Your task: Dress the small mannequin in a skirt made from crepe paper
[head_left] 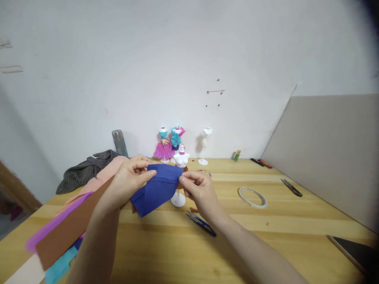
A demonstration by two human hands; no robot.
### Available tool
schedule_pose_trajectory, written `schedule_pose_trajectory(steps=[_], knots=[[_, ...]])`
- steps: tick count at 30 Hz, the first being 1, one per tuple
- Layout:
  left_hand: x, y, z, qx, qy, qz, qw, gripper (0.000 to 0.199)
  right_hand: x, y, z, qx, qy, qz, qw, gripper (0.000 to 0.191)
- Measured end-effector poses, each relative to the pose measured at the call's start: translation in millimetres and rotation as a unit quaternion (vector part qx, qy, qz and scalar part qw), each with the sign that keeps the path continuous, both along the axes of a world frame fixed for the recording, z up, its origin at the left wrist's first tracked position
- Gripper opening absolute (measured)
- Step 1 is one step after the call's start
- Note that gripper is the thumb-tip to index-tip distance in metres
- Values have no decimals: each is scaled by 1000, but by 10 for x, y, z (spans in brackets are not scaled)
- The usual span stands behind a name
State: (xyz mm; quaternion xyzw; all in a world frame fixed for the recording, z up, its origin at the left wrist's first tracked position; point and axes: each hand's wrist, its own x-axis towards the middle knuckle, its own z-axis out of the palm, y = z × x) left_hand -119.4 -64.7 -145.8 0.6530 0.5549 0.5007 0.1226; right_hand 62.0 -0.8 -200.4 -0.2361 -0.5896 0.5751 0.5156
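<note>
A folded dark blue sheet (pixel 162 185), crepe paper or thin cloth, is stretched between my two hands above the table. My left hand (pixel 133 173) pinches its upper left part, thumb in front. At its right edge, my right hand (pixel 198 189) grips the corner between thumb and fingertips. Just behind the sheet stands a small white mannequin (pixel 181 158) with a purple neck band and something brown around its body, mostly hidden. Its round white base (pixel 178 200) shows below. Blue-handled thread snips (pixel 201 224) lie beneath my right wrist.
Coloured sheets (pixel 71 221) and a striped cloth (pixel 85 169) lie at left, near a grey bottle (pixel 119 142). Dressed mannequins (pixel 163 148) and a bare mannequin (pixel 207 133) line the wall. A tape roll (pixel 263 204), dark snips (pixel 291 187) and a dark flat object (pixel 353 252) are at right.
</note>
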Motion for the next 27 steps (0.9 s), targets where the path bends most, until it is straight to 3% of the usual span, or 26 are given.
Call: schedule_pose_trajectory(steps=[8,17,21,27], knots=[[65,73,-33,-58,-91,-16,994,16,9,47,19,-46,22,3,999,28],[117,63,-33,-128,-157,-10,979,22,-42,95,-6,-126,132,52,982,27],[100,82,-67,-127,-197,-18,972,37,-60,79,-18,-130,167,80,974,26],[137,63,-24,-117,-224,-35,967,29,-22,59,2,-117,181,94,972,28]])
